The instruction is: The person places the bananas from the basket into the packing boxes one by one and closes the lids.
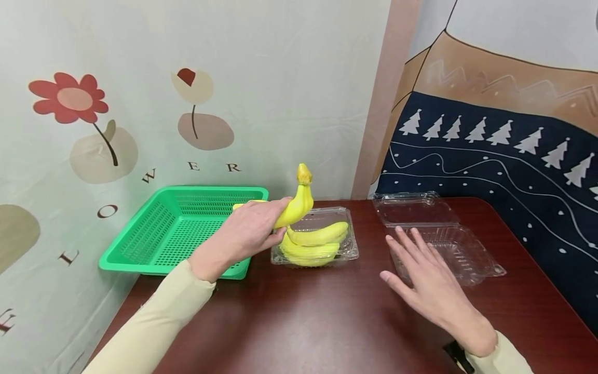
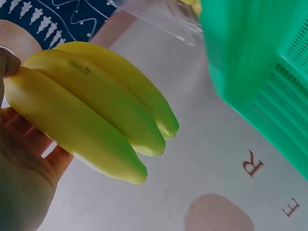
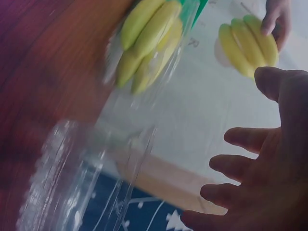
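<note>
Partway, seemingly | left hand (image 1: 249,226) grips banana bunch (image 1: 299,205) aloft at 11 o'clock, not yet set down | bananas (image 1: 317,238) already in clear box (image 1: 352,248), 12 o'clock | right hand (image 1: 429,283), fingers spread wide, near open second box (image 1: 469,254), 2 o'clock

A lane of red-brown wooden tabletop (image 1: 372,244) runs between the clear plastic box (image 1: 351,248) of yellow bananas (image 1: 317,244) and the opened clear plastic clamshell (image 1: 462,254). Near the green perforated plastic basket (image 1: 156,215), the left hand (image 1: 254,223) and its yellow banana bunch (image 1: 301,205) block the way.
</note>
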A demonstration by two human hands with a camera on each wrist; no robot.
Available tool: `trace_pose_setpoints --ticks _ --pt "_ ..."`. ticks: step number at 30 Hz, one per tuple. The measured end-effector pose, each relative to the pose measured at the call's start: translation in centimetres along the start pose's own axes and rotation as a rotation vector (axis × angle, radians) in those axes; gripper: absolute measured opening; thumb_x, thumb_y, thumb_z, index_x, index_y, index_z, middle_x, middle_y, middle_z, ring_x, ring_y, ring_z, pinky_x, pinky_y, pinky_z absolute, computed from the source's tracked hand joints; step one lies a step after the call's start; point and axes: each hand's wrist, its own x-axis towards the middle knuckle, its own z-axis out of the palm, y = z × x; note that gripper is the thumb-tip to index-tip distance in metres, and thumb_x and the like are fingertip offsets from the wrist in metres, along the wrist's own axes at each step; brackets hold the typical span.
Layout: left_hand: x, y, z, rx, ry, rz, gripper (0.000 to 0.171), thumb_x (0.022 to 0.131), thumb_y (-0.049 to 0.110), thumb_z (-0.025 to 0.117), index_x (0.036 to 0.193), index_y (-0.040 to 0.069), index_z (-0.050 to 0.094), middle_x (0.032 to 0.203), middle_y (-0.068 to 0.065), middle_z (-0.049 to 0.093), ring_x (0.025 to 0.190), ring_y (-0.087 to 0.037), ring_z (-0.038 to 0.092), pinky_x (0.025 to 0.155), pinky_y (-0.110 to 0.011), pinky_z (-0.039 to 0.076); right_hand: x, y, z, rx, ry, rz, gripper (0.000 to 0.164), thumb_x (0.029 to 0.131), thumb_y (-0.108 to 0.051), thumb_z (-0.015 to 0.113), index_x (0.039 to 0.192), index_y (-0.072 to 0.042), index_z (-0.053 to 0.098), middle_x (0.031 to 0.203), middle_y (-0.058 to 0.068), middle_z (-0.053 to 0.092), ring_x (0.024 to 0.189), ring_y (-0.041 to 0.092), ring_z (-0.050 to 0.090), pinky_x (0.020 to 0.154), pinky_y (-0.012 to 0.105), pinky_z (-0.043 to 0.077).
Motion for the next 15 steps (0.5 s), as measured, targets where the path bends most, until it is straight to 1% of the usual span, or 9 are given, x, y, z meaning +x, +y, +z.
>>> trace_pose_setpoints --ticks 4,7,10,12,15 --pt "1.1 0.9 0.5 0.003 -0.004 0.047 0.052 0.09 0.017 0.076 0.136 0.006 0.053 0.091 0.003 0.061 0.079 -0.015 0.058 0.085 -0.039 0.054 -0.7 1.8 -0.9 0.0 0.018 0.043 0.075 0.1 -0.052 0.062 0.16 -0.011 0.04 0.168 0.018 0.028 0.155 0.044 0.017 0.118 0.07 0.018" --pt "1.9 1.6 0.9 0.008 0.0 0.086 0.049 0.091 0.017 0.075 0.134 0.007 0.053 0.088 0.005 0.056 0.078 -0.014 0.057 0.085 -0.037 0.053 -1.2 3.5 -1.5 -0.005 0.045 0.059 0.075 0.1 -0.049 0.063 0.159 -0.008 0.039 0.167 0.022 0.028 0.155 0.046 0.015 0.12 0.068 0.014" --pt "2.7 2.3 1.4 0.013 0.004 0.122 0.05 0.091 0.017 0.073 0.135 0.007 0.052 0.09 0.005 0.057 0.082 -0.014 0.06 0.086 -0.037 0.054 -1.7 5.4 -2.1 -0.01 0.07 0.083 0.074 0.101 -0.046 0.062 0.159 -0.004 0.039 0.166 0.025 0.027 0.155 0.046 0.012 0.121 0.068 0.01" --pt "3.3 2.9 1.8 0.012 0.0 0.138 0.05 0.091 0.018 0.072 0.136 0.008 0.052 0.091 0.004 0.06 0.086 -0.015 0.062 0.085 -0.037 0.054 -2.1 6.7 -2.6 -0.008 0.079 0.115 0.074 0.102 -0.044 0.062 0.158 -0.002 0.039 0.166 0.026 0.026 0.156 0.045 0.009 0.121 0.068 0.009" --pt "4.1 3.8 2.3 0.011 -0.018 0.155 0.052 0.093 0.02 0.071 0.139 0.008 0.051 0.1 0.003 0.065 0.092 -0.015 0.065 0.087 -0.038 0.054 -2.6 8.6 -3.1 0.006 0.077 0.174 0.074 0.103 -0.043 0.061 0.158 0.0 0.036 0.166 0.028 0.022 0.156 0.045 0.003 0.121 0.068 0.004"
